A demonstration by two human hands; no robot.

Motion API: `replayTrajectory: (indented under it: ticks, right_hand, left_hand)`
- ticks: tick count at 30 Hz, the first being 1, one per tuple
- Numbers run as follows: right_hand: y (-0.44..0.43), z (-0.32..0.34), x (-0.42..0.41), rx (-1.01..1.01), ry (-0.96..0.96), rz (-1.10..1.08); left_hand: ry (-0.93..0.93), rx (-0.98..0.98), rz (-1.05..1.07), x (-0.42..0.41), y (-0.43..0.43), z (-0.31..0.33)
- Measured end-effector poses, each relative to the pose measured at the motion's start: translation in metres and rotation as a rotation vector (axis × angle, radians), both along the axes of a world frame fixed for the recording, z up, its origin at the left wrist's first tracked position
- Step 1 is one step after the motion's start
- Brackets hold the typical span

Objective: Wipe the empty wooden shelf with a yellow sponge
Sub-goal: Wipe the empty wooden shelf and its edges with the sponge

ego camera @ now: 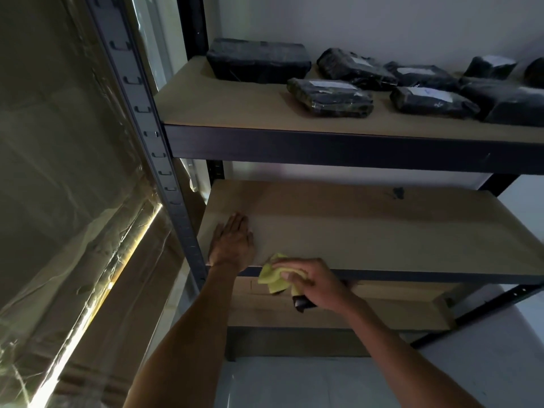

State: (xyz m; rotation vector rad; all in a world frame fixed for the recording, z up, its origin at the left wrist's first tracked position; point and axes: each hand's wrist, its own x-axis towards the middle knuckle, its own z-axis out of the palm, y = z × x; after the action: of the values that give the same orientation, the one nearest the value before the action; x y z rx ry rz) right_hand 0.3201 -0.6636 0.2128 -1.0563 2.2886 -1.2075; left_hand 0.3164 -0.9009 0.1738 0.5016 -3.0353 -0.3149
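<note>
The empty wooden shelf point(368, 231) is the middle board of a dark metal rack. My left hand point(232, 245) lies flat on its front left corner, fingers together and pointing away from me. My right hand point(312, 282) is closed on a crumpled yellow sponge cloth point(272, 275) right at the shelf's front edge, a little right of the left hand. A small dark object point(301, 303) also sticks out under the right palm; what it is cannot be told.
The upper shelf point(223, 104) carries several black wrapped parcels point(329, 97). A dark upright post point(153, 136) stands at the left, with plastic-wrapped cardboard point(64, 201) beside it. A lower wooden board point(353, 313) sits under the empty shelf. A dark smudge point(397, 192) marks the shelf's back right.
</note>
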Motion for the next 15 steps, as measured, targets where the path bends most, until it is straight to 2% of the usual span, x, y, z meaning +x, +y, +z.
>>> replayTrajectory:
  ticks: [3, 4, 6, 7, 9, 13, 15]
  right_hand:
    - [0.024, 0.005, -0.036, -0.168, 0.023, -0.262]
    - [0.031, 0.005, -0.055, -0.17, 0.052, -0.375]
    - [0.034, 0.002, -0.081, -0.04, 0.149, -0.518]
    - [0.03, -0.002, -0.086, 0.02, 0.179, -0.519]
    - [0.01, -0.01, -0.073, 0.034, 0.174, -0.387]
    - [-0.014, 0.0, -0.019, 0.052, 0.02, -0.112]
    - [-0.003, 0.013, -0.016, -0.012, -0.059, -0.1]
  left_hand:
    - [0.017, -0.012, 0.005, 0.0, 0.001, -0.001]
    - [0.02, -0.015, 0.006, 0.0, 0.001, -0.001]
    - [0.019, -0.011, 0.006, -0.001, 0.002, 0.0]
    - [0.016, -0.014, 0.007, -0.001, 0.003, -0.001]
    - [0.023, -0.021, 0.007, -0.002, 0.003, -0.001]
    - [0.035, -0.001, 0.008, 0.002, 0.003, -0.001]
    - [0.022, -0.007, 0.004, 0.003, 0.003, 0.0]
